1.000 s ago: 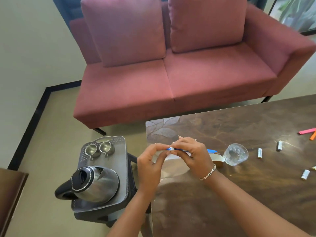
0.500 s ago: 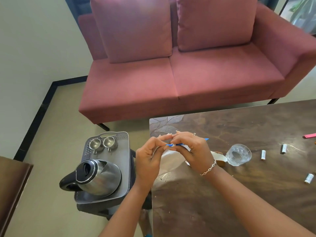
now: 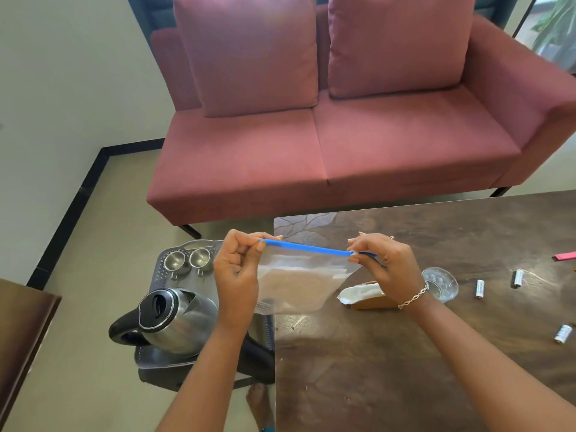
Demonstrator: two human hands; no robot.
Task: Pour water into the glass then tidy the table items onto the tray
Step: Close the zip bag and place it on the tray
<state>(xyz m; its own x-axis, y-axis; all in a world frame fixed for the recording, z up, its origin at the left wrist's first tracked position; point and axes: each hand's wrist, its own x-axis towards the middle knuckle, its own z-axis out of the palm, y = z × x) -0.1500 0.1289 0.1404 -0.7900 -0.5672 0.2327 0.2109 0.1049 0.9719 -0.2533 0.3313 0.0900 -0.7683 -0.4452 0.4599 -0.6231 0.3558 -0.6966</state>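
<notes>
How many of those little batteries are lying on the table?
3. One battery lies just right of the glass, a second further right, and a third nearer the right edge. More may lie outside the view.

Kettle [image 3: 174, 322] + 2 cups [image 3: 187, 260] on tray [image 3: 162, 358], left of table [image 3: 405, 353].

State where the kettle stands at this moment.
In the head view, the kettle stands at lower left on the grey tray, left of the table, with two small metal cups behind it.

A home living room: a pink two-seat sofa [image 3: 343, 135] with cushions faces a dark wooden table [image 3: 436, 353].
</notes>
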